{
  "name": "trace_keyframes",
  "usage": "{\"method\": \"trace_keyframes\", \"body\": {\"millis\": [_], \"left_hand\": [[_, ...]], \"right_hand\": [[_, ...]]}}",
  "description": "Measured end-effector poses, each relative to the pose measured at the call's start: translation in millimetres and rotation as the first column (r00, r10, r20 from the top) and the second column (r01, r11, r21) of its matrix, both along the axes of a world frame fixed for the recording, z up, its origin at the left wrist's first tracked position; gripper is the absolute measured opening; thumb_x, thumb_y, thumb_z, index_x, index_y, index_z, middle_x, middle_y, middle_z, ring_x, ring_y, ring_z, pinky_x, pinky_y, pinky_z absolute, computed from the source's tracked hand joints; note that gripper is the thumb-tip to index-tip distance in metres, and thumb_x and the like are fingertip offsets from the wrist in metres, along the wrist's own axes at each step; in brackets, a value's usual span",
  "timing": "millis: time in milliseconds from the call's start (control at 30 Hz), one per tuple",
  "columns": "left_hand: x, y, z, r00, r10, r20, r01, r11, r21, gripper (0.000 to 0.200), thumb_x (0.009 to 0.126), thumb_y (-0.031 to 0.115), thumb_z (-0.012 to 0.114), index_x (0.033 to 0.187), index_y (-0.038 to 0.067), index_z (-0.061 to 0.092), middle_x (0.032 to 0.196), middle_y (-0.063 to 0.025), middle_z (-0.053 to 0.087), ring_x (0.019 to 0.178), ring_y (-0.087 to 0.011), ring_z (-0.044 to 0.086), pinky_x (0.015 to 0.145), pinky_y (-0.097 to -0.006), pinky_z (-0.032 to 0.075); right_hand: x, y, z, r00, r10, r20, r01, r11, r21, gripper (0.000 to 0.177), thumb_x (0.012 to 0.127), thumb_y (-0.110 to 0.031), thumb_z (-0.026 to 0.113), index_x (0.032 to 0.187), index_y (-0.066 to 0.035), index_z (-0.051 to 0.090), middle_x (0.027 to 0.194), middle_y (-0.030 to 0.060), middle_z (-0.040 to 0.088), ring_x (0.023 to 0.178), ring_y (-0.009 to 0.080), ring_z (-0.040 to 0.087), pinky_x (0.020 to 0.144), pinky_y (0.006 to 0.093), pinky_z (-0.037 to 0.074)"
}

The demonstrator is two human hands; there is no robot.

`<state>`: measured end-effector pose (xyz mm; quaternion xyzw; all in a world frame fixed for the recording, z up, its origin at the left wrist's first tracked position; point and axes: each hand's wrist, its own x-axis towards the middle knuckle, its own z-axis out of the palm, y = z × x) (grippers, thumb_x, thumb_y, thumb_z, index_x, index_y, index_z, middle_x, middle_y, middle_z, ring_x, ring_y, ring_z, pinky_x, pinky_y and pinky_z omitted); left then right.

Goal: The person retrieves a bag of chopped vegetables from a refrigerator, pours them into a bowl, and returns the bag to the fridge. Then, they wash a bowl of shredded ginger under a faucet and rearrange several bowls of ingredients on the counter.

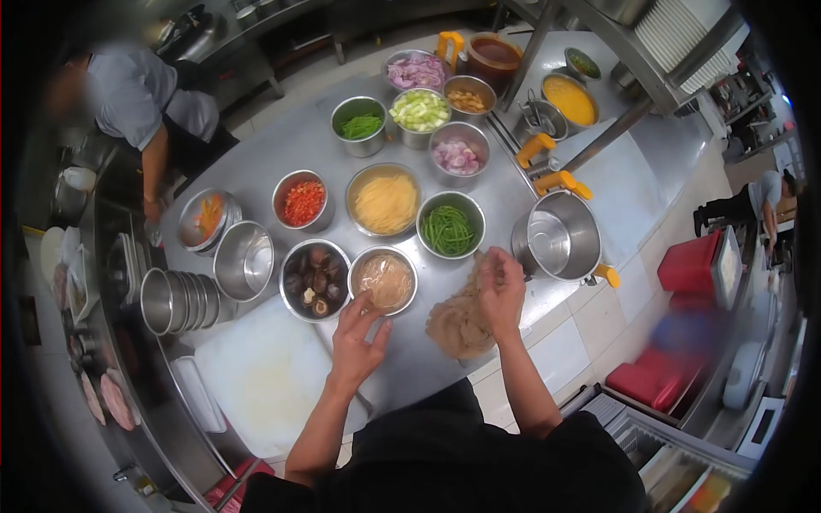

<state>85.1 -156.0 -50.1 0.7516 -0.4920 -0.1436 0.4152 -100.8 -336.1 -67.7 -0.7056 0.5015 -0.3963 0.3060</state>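
My left hand (355,346) reaches to the near rim of a small metal bowl (385,280) holding something pale brown and wet-looking. Its fingertips touch the rim's left side, and the thumb is spread apart. My right hand (502,292) is closed on the upper part of a crumpled brown cloth (460,327), whose lower part lies on the steel table. Left of the small bowl stands a bowl of dark mushrooms (315,278). Behind my hands are a bowl of green beans (448,229) and a bowl of pale yellow shreds (383,201).
Chopped red peppers (303,202) and other cut vegetables stand in metal bowls farther back. Nested metal pots (175,301) and a white cutting board (261,368) are at the left. At the right edge stands a metal pot (560,235). A co-worker (141,98) stands across, left.
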Motion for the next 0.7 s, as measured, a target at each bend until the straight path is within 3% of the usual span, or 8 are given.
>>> {"method": "trace_keyframes", "body": {"millis": [100,267,367,433,533,600,633,700], "left_hand": [[0.8,0.1,3.2,0.992,0.033,0.119,-0.028,0.999,-0.042,0.024,0.076,0.009,0.072,0.098,0.001,0.069,0.130,-0.0187,0.054,0.117,-0.0362,0.052,0.098,-0.0418,0.044],[5.3,7.2,9.2,0.989,0.143,0.033,-0.141,0.989,-0.046,0.023,0.077,0.008,0.072,0.099,0.002,0.069,0.126,-0.0194,0.057,0.114,-0.0372,0.056,0.098,-0.0424,0.043],[9.0,16.0,4.6,0.978,0.210,0.012,-0.209,0.977,-0.040,0.023,0.078,0.008,0.071,0.100,0.002,0.069,0.125,-0.0195,0.058,0.112,-0.0344,0.057,0.096,-0.0408,0.045],[12.1,26.5,0.5,0.972,0.232,0.039,-0.231,0.972,-0.028,0.022,0.078,0.008,0.071,0.099,0.002,0.069,0.124,-0.0193,0.059,0.111,-0.0318,0.059,0.093,-0.0396,0.047],[15.2,36.2,0.0,0.963,0.225,-0.146,-0.216,0.973,0.077,0.029,0.079,0.009,0.071,0.107,0.002,0.066,0.123,-0.0191,0.060,0.103,-0.0260,0.062,0.083,-0.0361,0.051],[11.0,35.9,5.3,0.883,0.258,-0.392,-0.185,0.959,0.215,0.041,0.080,0.011,0.071,0.119,0.003,0.061,0.122,-0.0190,0.060,0.095,-0.0232,0.064,0.077,-0.0334,0.053],[9.8,33.3,-2.8,0.949,0.148,-0.279,-0.138,0.989,0.055,0.052,0.080,0.010,0.071,0.129,0.007,0.056,0.123,-0.0199,0.059,0.093,-0.0256,0.064,0.079,-0.0341,0.053],[3.7,25.1,-13.7,0.968,0.138,-0.212,-0.120,0.988,0.097,0.054,0.080,0.009,0.071,0.131,0.010,0.055,0.124,-0.0209,0.058,0.096,-0.0275,0.064,0.080,-0.0351,0.053]], "right_hand": [[-0.4,10.1,-0.2,0.992,0.057,-0.111,-0.064,0.996,-0.060,0.040,0.077,-0.005,0.069,0.116,-0.002,0.059,0.117,0.0157,0.058,0.114,0.0351,0.049,0.099,0.0430,0.038],[22.4,8.4,17.1,0.984,0.080,-0.159,-0.097,0.990,-0.103,0.058,0.067,-0.007,0.078,0.121,-0.008,0.056,0.129,0.0196,0.050,0.124,0.0391,0.040,0.103,0.0435,0.035],[34.2,0.1,10.8,0.961,0.111,-0.253,-0.129,0.990,-0.058,0.053,0.065,-0.009,0.081,0.114,-0.009,0.061,0.129,0.0225,0.049,0.124,0.0408,0.041,0.104,0.0430,0.034],[34.6,-4.6,-3.0,0.959,0.186,-0.214,-0.186,0.982,0.023,0.039,0.062,-0.008,0.082,0.097,-0.004,0.064,0.130,0.0221,0.049,0.120,0.0403,0.046,0.102,0.0416,0.038],[26.0,1.0,-1.7,0.971,0.198,-0.132,-0.183,0.976,0.122,0.028,0.059,-0.006,0.082,0.079,-0.002,0.063,0.129,0.0220,0.050,0.115,0.0384,0.052,0.097,0.0402,0.043],[15.6,8.2,-4.4,0.964,0.228,-0.135,-0.218,0.972,0.089,0.028,0.058,-0.005,0.082,0.076,-0.002,0.062,0.127,0.0214,0.051,0.113,0.0373,0.053,0.094,0.0401,0.045],[10.9,12.4,-6.6,0.958,0.252,-0.136,-0.246,0.968,0.058,0.027,0.056,-0.003,0.082,0.073,-0.001,0.061,0.126,0.0208,0.053,0.112,0.0361,0.055,0.091,0.0400,0.047],[3.3,20.1,-11.6,0.957,0.276,-0.090,-0.272,0.961,0.054,0.027,0.056,-0.003,0.082,0.073,-0.002,0.060,0.124,0.0206,0.054,0.111,0.0361,0.055,0.090,0.0399,0.047]]}}
